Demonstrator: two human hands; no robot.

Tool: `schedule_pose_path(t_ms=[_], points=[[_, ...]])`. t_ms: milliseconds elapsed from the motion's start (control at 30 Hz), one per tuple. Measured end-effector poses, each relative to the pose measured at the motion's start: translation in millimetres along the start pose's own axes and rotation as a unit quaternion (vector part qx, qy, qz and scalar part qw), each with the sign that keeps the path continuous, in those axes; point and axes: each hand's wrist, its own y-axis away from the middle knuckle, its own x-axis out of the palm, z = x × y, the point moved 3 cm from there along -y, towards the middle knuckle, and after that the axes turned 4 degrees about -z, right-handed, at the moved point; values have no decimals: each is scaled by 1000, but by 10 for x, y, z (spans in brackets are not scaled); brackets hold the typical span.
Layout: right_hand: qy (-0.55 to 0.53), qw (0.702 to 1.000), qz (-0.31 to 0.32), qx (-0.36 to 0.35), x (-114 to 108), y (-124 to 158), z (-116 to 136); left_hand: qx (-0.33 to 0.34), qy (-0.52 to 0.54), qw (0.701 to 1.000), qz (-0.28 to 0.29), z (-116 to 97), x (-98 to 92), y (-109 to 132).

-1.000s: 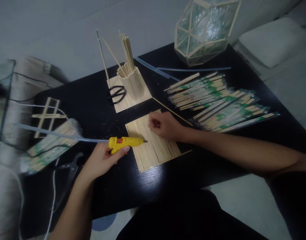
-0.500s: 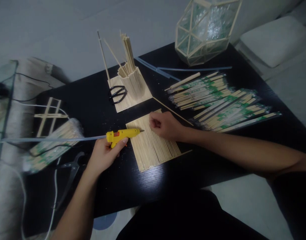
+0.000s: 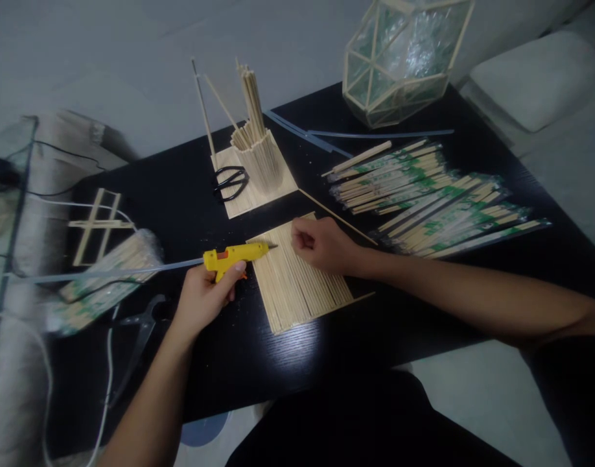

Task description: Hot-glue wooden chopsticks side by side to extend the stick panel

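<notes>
My left hand [image 3: 207,292] is wrapped round the handle of a yellow hot glue gun [image 3: 234,256], with a long clear glue stick [image 3: 175,265] sticking out of its back. The nozzle points right, over a flat panel of wooden sticks laid side by side [image 3: 288,285] on the black table. My right hand [image 3: 321,243] is closed, its fingers curled, over the upper right part of that panel. Whatever its fingertips hold, if anything, is hidden.
Behind the panel, a stick-built cup [image 3: 261,165] full of sticks stands on a square wooden base beside black-handled scissors [image 3: 231,183]. Wrapped chopsticks [image 3: 424,201] lie at right, a geometric frame [image 3: 395,71] behind them. At left are pliers-like tool [image 3: 142,334], cables and a packet of chopsticks [image 3: 103,285].
The glue gun in my left hand has shifted slightly left and up, its nozzle tilted a little higher. My right hand stays nearly where it was.
</notes>
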Motion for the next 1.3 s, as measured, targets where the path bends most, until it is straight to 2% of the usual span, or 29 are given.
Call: schedule_pose_path(t_ms=[233, 433, 567, 800, 1067, 1300], points=[[5, 1000, 5, 18, 0, -2, -4, -135, 58, 983, 107, 58, 19, -32], [4, 1000, 10, 26, 6, -2, -9, -183, 89, 965, 164, -51, 46, -20], [-1, 1000, 1, 12, 6, -2, -7, -215, 103, 953, 186, -30, 37, 8], [4, 1000, 9, 23, 1, 0, -3, -233, 91, 945, 212, 55, -29, 25], [3, 1000, -2, 7, 7, 1, -7, -195, 112, 963, 147, 47, 7, -20], [5, 1000, 2, 9, -1, 0, -1, -209, 96, 952, 201, 35, -19, 14]])
